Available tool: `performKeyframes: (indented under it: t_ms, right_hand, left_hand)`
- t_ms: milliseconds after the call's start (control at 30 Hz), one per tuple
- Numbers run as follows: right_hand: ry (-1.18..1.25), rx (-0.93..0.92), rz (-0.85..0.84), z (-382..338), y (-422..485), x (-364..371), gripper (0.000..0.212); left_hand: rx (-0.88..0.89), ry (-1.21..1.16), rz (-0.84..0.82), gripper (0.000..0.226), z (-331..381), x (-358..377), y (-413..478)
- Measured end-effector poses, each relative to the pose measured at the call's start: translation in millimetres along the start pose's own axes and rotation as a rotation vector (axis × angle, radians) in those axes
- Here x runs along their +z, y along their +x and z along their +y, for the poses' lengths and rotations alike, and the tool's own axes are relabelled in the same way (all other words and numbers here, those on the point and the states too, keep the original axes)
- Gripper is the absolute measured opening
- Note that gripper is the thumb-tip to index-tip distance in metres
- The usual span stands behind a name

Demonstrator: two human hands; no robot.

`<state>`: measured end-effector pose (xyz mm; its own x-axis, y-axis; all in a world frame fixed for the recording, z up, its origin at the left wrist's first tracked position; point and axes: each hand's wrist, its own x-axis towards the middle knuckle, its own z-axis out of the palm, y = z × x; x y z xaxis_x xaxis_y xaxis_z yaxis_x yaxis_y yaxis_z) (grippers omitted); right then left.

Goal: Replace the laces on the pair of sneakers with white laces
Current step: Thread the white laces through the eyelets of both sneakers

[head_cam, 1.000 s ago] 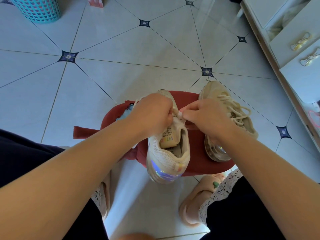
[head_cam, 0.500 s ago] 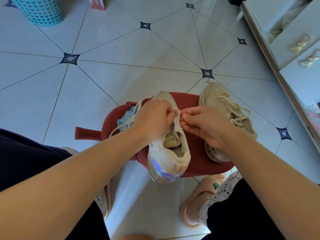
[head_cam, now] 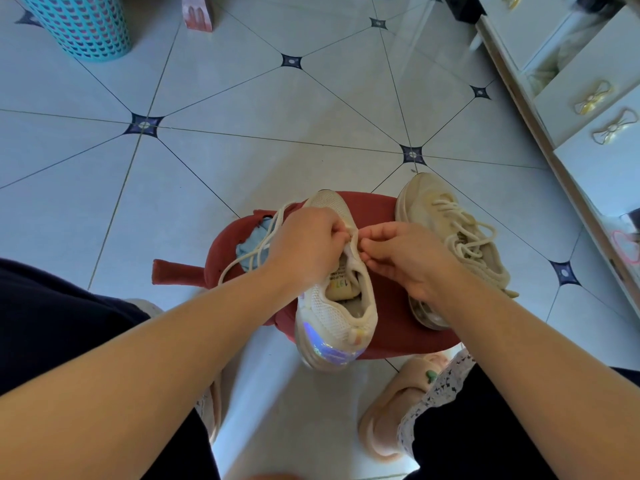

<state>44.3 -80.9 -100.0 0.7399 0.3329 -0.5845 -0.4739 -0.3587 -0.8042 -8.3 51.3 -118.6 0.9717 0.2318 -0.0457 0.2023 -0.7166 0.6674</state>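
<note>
A cream mesh sneaker (head_cam: 334,317) with an iridescent heel stands on a red stool (head_cam: 391,306), heel toward me. My left hand (head_cam: 306,245) grips its lace over the tongue area, and the loose white lace (head_cam: 252,251) trails off to the left. My right hand (head_cam: 405,256) pinches the lace end at the sneaker's right eyelet edge; the fingertips of both hands nearly meet. The second sneaker (head_cam: 453,237) lies to the right on the stool's edge, its cream laces threaded and loosely spread.
A light blue cloth (head_cam: 251,249) lies on the stool's left side. My feet in pink slippers (head_cam: 388,417) are under the stool. A teal basket (head_cam: 78,26) stands far left, white drawers (head_cam: 588,98) on the right, and tiled floor beyond.
Both hands shifted slightly toward the toe of the near sneaker. The lace now trails out longer to the left of my left hand.
</note>
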Motion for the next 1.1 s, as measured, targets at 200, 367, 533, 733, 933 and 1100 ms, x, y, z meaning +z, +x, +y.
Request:
performKeyframes:
  t_ms: [200,367,533,733,933,1100]
  right_hand:
    - [0.15,0.044,-0.039,6,3,-2,0.017]
    - [0.232,0.069,-0.055,9,8,-1,0.016]
    - [0.272,0.08,-0.079,11,7,-5,0.018]
    - [0.328,0.11,-0.132,11,8,-4,0.031]
    - [0.283,0.105,-0.198,7,5,-1,0.024]
    - [0.143,0.105,-0.144,-4,3,-6,0.032]
  left_hand:
    - [-0.063,-0.098,0.043,0.018,4,6,-2]
    - [-0.025,0.015,0.036,0.023,5,7,-5]
    - [-0.043,0.011,0.063,0.023,6,7,-6]
    - [-0.09,-0.151,0.104,0.02,6,8,-9]
    - [-0.137,-0.228,0.093,0.019,3,8,-5]
    - [-0.099,-0.239,0.108,0.016,2,8,-6]
